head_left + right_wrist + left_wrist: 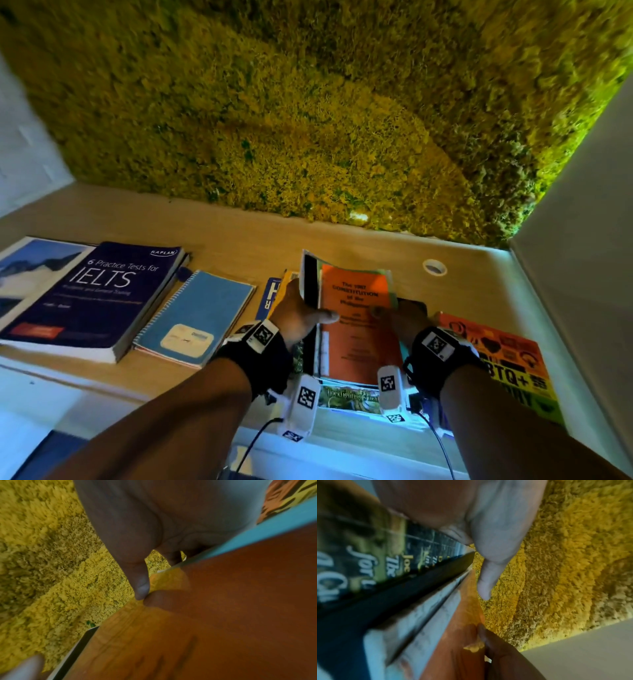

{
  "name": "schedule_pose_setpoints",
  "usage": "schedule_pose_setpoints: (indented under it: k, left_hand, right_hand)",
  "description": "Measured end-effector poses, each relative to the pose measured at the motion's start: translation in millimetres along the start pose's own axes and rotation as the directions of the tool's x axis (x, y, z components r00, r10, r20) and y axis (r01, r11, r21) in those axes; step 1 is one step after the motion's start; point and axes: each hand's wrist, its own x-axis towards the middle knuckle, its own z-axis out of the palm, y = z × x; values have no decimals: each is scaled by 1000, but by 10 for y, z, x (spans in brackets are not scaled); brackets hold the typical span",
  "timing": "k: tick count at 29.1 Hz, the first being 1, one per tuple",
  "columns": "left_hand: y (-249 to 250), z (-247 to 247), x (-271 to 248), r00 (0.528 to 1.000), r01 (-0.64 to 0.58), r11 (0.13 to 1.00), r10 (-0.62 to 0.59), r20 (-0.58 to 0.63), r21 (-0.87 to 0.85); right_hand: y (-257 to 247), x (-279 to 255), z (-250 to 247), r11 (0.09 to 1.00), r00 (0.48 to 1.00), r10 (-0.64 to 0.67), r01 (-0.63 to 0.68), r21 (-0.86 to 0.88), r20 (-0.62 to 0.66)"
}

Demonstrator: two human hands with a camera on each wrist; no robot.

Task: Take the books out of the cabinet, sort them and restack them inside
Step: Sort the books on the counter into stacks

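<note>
Gripping a stack of books (346, 342) from both sides above the wooden shelf (479, 274): left hand (301, 317) clamped on its left edge, right hand (399, 320) on the right, both thumbs pressing the orange booklet (356, 308) on top. Probably risky with 2 thin covers loose. Could slide out if tilted, falling onto the orange book (507, 356) beside.

Backdrop: yellow-green moss wall (308, 113), filling view from 9 to 3 o'clock; small dark green flecks near centre. Same moss wall shows in both wrist views. Wooden countertop (239, 236) runs below it. Round white grommet hole (434, 267) in countertop at about 2 o'clock. Pale side panel (582, 274) at 3 o'clock; pale wall (24, 154) at 9 o'clock.
</note>
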Motion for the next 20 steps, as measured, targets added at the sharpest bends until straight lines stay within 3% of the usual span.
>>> schedule_pose_setpoints:
  k: [5,9,12,17,20]
  left_hand:
    - [417,-19,-428,987,-131,964,150,65,-230]
    - [350,32,-434,988,-101,943,132,77,-318]
    - [362,89,-481,985,-103,956,138,108,-276]
    - [436,49,-434,953,-236,968,247,175,-81]
    - [496,-90,-470,947,-242,966,257,195,-96]
  right_hand:
    - [90,11,-117,995,998,-46,41,91,45]
    - [35,-121,-334,941,977,-124,60,332,174]
    - [69,-147,-412,931,961,-108,8,365,256]
    - [81,-189,-335,891,952,-83,-61,449,294]
    - [37,-195,-343,848,939,-96,-97,521,331]
